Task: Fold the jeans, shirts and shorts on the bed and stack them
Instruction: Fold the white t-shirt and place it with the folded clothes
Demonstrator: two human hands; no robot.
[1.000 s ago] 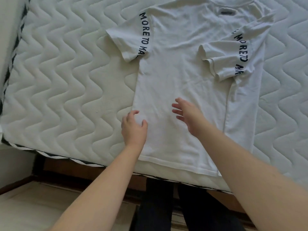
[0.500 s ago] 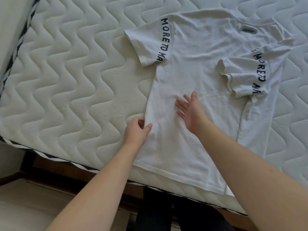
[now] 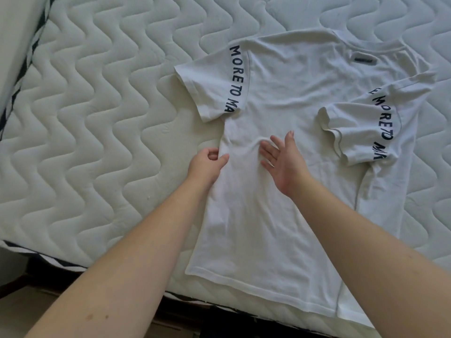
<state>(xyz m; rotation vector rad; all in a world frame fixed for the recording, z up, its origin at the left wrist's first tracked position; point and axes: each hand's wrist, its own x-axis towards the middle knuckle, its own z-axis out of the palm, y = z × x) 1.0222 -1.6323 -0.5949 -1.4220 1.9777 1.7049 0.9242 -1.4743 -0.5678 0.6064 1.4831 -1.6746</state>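
Quilted mattress (image 3: 102,123), perhaps dark-framed.

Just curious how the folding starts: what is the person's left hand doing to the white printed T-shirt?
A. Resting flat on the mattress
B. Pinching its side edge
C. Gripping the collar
B: the left hand pinches the white T-shirt's side edge between thumb and fingers.

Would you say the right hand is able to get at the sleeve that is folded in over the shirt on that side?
Probably yes. The right hand lies open on the shirt, holding nothing, and only flat fabric lies between it and the folded sleeve.
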